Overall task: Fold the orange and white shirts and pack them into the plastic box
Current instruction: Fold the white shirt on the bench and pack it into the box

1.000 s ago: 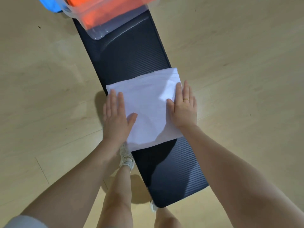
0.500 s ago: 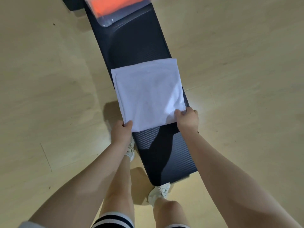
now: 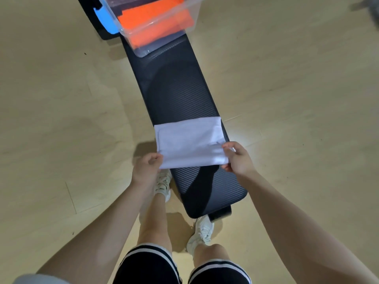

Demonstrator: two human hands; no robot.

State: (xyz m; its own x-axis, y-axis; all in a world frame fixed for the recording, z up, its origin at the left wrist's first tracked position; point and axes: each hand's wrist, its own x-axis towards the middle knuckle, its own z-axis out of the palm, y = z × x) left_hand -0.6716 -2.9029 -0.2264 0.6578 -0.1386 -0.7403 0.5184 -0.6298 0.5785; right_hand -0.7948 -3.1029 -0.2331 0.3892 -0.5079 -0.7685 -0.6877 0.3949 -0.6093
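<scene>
The folded white shirt (image 3: 190, 143) is lying across the black bench (image 3: 180, 95), pinched at its near corners by the left hand (image 3: 146, 169) and the right hand (image 3: 238, 158), and it should be lifted level, so the folds are kept, toward the plastic box (image 3: 155, 27) where the orange shirt (image 3: 153, 23) is already packed.

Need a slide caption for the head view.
Both hands pinch folded white shirt on black bench; orange shirt already in clear plastic box.
</scene>
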